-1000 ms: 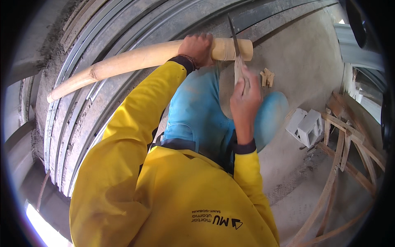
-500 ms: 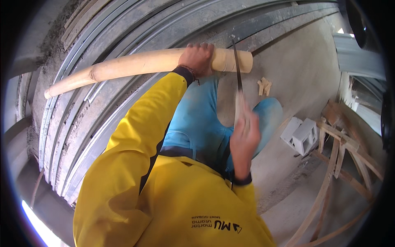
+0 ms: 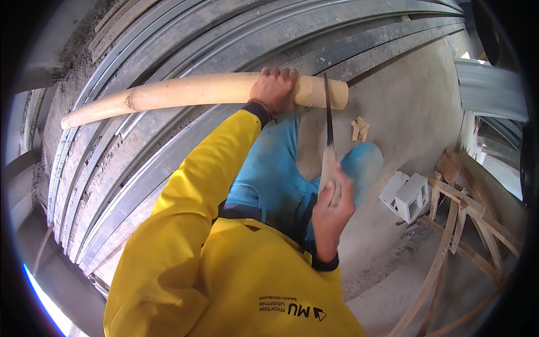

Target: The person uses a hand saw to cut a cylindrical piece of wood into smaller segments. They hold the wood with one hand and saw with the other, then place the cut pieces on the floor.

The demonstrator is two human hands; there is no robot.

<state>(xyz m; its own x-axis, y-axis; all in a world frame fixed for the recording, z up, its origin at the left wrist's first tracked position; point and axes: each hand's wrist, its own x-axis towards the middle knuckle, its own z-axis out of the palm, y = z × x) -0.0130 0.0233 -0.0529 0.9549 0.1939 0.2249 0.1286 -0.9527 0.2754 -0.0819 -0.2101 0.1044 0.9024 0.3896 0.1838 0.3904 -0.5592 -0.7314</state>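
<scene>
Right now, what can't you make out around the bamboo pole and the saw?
In the head view:
- Bamboo pole: underside faces away; a stretch lies under the left hand.
- Saw: teeth too fine; the right hand, slightly blurred, covers part of the handle.
- Wooden frame: cut off by the picture's rim.

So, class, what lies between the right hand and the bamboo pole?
The front of the saw's pale handle, then its dark blade, in the head view.
</scene>
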